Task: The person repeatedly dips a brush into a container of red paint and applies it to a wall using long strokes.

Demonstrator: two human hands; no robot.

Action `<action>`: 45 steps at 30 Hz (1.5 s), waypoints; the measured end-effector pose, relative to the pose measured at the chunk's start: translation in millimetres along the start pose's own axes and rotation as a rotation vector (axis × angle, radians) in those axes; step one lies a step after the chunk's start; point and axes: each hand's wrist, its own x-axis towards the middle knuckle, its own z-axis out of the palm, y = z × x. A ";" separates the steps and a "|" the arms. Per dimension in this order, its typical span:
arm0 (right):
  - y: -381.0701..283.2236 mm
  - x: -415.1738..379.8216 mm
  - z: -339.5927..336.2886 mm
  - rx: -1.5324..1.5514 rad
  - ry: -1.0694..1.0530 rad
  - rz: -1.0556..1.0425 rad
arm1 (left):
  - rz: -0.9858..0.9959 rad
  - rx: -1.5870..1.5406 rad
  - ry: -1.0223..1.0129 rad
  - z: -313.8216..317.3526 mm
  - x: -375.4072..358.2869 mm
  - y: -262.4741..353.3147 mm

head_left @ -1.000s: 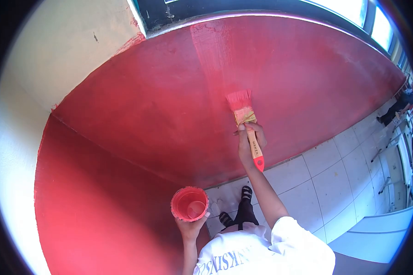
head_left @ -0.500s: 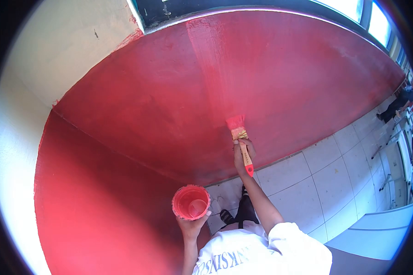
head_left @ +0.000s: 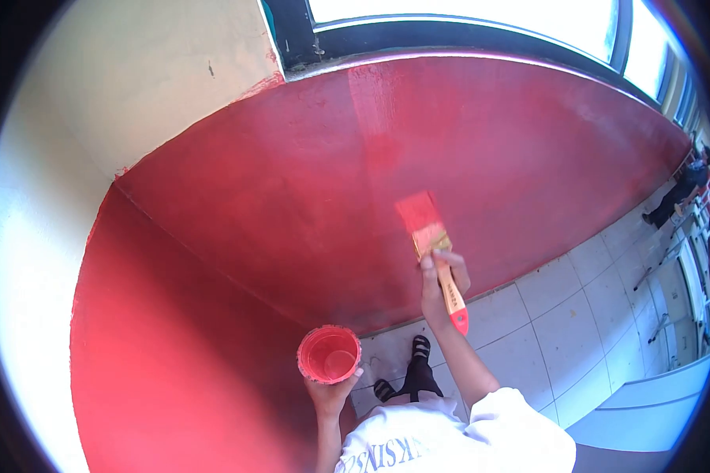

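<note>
My right hand (head_left: 443, 285) grips a flat paintbrush (head_left: 453, 303) by its wooden handle, which has a red tip. Red paint coats the bristles, which point up toward the red wall (head_left: 284, 189). A lighter, wet-looking strip runs down the wall above the brush. Low in the view, my left hand (head_left: 331, 392) holds a small red paint bucket (head_left: 329, 354) from below, its thumb against the side. The bucket's rim is smeared with paint, and some red paint lies at the bottom.
Cream wall (head_left: 158, 87) borders the red area at the upper left. A dark-framed window (head_left: 465, 20) runs along the top. White floor tiles (head_left: 568, 331) lie under my feet. Another person (head_left: 681, 189) is at the far right, near stacked furniture (head_left: 686, 276).
The brush has come away from the lighter strip, toward me and slightly right, and its handle is turned more. The whole view has tilted up, showing more window. The bucket stays in my left hand.
</note>
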 end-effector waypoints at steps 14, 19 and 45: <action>-58.3 108.1 114.7 0.164 0.013 -0.344 | 0.028 -0.091 0.048 -1.9 -0.5 4.4; -43.0 98.9 127.1 0.152 0.059 -0.287 | 0.045 -0.076 0.084 -9.0 3.3 9.4; 67.0 -19.7 72.2 -0.047 -0.032 -0.089 | -0.049 0.034 0.086 -20.2 0.7 -9.4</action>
